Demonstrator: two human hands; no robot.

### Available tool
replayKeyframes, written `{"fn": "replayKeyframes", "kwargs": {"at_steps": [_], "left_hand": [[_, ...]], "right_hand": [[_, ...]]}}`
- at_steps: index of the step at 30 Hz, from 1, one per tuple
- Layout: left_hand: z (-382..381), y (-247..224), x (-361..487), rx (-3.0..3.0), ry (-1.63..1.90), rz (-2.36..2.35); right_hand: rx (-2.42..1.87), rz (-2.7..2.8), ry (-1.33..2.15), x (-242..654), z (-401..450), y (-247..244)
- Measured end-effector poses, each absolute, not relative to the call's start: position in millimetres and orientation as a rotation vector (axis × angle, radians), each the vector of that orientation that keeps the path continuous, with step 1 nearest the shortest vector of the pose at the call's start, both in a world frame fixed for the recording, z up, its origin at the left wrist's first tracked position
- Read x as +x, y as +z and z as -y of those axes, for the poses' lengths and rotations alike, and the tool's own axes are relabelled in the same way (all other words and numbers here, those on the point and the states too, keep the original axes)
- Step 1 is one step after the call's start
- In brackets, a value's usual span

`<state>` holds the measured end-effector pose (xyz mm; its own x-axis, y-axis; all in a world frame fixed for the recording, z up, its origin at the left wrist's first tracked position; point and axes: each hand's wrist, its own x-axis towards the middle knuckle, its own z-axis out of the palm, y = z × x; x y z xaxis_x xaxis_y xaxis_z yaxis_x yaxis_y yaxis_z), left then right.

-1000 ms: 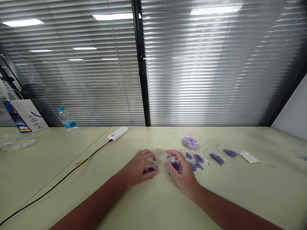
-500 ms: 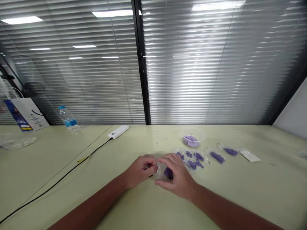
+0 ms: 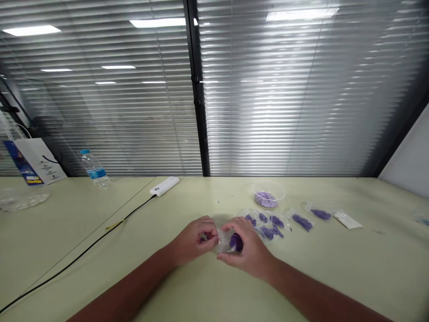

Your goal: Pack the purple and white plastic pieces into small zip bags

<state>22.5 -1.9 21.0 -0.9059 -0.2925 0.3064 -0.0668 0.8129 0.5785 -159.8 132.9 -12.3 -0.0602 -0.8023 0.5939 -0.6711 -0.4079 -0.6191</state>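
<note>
In the middle of the table, my right hand (image 3: 251, 250) curves its thumb and fingers around a clear plastic cup (image 3: 222, 242). The cup lies tipped on its side with its mouth towards the left. Dark purple material (image 3: 236, 243) shows at its right end, near my palm. My left hand (image 3: 194, 239) is closed at the cup's left end, fingertips pinched against the thumb. A small dark, partly reddish bit shows between those fingers, too small and covered to name. Just beyond my right hand lie several clear bags (image 3: 267, 220) holding purple pieces.
Behind the bags stands a clear round tub (image 3: 266, 199) of lilac bits. Right of it are two more purple-filled bags (image 3: 302, 222) and a white packet (image 3: 347, 219). A white power strip (image 3: 165, 186) with a black cable, a water bottle (image 3: 95, 170) and a paper bag (image 3: 42, 161) are left.
The cup has turned slightly in my right hand, so its rim and the purple material show more plainly. My left fingers stay pinched at its left end.
</note>
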Motion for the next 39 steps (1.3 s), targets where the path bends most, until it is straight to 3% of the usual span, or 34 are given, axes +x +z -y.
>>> {"fn": "replayKeyframes", "kwargs": {"at_steps": [16, 39], "left_hand": [[44.8, 39.4, 47.3, 0.530, -0.644, 2.817], [23.5, 36.9, 33.2, 0.422, -0.475, 2.912]], "right_hand": [[-1.890, -1.690, -1.604, -160.8, -137.9, -7.1], [-1.828, -1.700, -1.592, -160.8, -137.4, -8.4]]}}
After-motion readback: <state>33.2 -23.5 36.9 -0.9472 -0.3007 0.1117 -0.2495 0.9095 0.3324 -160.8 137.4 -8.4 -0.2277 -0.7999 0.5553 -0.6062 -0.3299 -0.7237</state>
